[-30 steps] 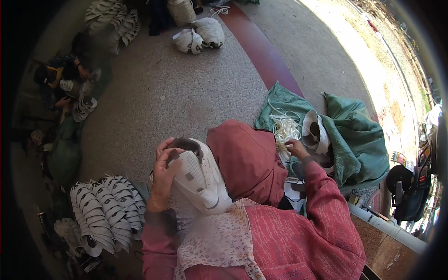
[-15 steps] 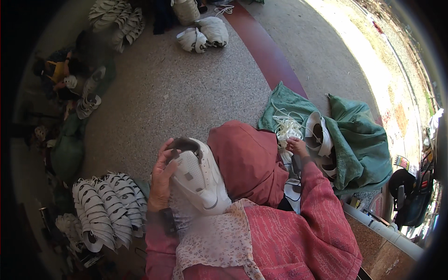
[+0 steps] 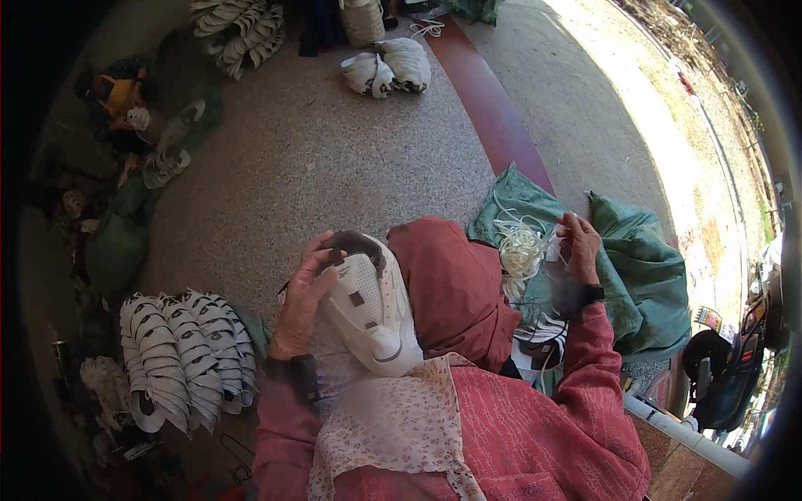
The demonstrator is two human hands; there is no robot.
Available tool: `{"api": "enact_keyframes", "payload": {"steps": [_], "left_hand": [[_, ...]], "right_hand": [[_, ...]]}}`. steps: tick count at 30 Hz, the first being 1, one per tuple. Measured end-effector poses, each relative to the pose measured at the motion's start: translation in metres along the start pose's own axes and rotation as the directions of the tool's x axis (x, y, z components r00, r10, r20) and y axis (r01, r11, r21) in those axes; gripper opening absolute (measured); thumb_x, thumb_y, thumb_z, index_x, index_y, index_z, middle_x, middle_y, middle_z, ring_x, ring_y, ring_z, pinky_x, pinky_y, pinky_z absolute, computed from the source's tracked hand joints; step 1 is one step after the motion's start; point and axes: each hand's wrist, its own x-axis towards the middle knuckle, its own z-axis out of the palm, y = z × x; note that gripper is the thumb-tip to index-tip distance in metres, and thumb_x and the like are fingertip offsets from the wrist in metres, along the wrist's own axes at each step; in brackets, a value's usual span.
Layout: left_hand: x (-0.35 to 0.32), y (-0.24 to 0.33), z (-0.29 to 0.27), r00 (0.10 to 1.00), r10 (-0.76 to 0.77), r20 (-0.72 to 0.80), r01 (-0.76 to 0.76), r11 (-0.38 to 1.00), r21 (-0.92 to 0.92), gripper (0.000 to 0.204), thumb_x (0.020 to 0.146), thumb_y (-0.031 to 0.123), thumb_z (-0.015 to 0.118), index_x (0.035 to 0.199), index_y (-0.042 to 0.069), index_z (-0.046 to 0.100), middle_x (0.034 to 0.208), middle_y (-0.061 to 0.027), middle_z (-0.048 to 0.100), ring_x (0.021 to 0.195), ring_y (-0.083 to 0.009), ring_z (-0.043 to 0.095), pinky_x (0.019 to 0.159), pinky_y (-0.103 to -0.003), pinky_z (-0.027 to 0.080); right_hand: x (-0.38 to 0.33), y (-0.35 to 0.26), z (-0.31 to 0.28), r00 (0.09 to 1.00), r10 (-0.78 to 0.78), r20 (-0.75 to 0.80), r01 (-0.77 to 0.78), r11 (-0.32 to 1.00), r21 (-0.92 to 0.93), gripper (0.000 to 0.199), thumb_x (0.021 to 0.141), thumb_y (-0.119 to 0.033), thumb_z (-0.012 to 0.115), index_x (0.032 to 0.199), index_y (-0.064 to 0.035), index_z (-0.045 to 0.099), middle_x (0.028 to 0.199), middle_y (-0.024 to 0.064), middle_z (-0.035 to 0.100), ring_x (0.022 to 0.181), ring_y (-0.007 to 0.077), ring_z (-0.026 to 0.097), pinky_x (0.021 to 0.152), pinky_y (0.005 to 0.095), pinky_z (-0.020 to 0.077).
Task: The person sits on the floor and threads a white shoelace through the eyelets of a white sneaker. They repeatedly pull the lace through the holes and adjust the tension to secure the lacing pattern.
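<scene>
On my lap rests a white shoe upper (image 3: 364, 296) with a perforated tongue, dark lining and row of eyelets. My left hand (image 3: 307, 301) is closed on its collar, the thumb in front and fingers behind. Off to the right, my right hand (image 3: 581, 249) is raised over a green sack (image 3: 643, 292), its thumb and fingertips pinched together. What sits in that pinch is too small to make out. A tangled heap of white shoelaces (image 3: 522, 250) lies left of this hand. More white uppers (image 3: 543, 338) lie below the hand, partly covered by my sleeve.
Stacked white uppers (image 3: 184, 359) stand at my left. Two bundled stacks (image 3: 405, 65) lie on the floor ahead. A person (image 3: 117, 104) sits at the far left with shoe parts. To the right are a cork-coloured board (image 3: 693, 463) and a black machine (image 3: 731, 376).
My right hand has moved from the lace heap up and to the right. The left hand keeps hold of the shoe upper. The whole view has shifted slightly.
</scene>
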Motion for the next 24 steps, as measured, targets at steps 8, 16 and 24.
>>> {"api": "enact_keyframes", "payload": {"steps": [8, 16, 24], "left_hand": [[0.000, 0.004, -0.018, 0.996, 0.052, 0.071, -0.061, 0.990, 0.129, 0.039, 0.092, 0.026, 0.069, 0.126, 0.006, 0.063, 0.153, -0.0097, 0.038, 0.142, -0.0243, 0.036, 0.118, -0.041, 0.027], [-0.035, 0.093, 0.000, 0.789, 0.590, 0.169, -0.566, 0.595, 0.571, 0.074, 0.084, 0.033, 0.080, 0.144, 0.005, 0.045, 0.149, -0.0137, 0.045, 0.140, -0.0256, 0.041, 0.117, -0.041, 0.029], [-0.089, 0.125, 0.030, 0.950, 0.062, 0.306, -0.026, 0.992, -0.121, 0.060, 0.093, 0.017, 0.072, 0.143, 0.001, 0.045, 0.124, -0.0109, 0.062, 0.109, -0.0132, 0.058, 0.091, -0.025, 0.045]], "right_hand": [[-0.125, -0.260, 0.063, 0.366, -0.904, -0.220, 0.863, 0.419, -0.284, 0.026, 0.104, -0.011, 0.051, 0.119, 0.0057, 0.064, 0.068, 0.0006, 0.054, 0.058, 0.0073, 0.050, 0.052, 0.0224, 0.0411], [-0.210, -0.285, 0.171, 0.655, -0.476, 0.586, 0.657, 0.742, -0.131, 0.017, 0.098, -0.005, 0.060, 0.106, 0.0085, 0.066, 0.083, 0.0062, 0.066, 0.064, 0.0093, 0.060, 0.056, 0.0232, 0.0459], [-0.227, -0.241, 0.234, 0.201, -0.106, 0.974, 0.649, 0.759, -0.051, 0.015, 0.093, -0.011, 0.068, 0.100, 0.0024, 0.069, 0.074, 0.0114, 0.065, 0.065, 0.0200, 0.064, 0.062, 0.0315, 0.0493]]}}
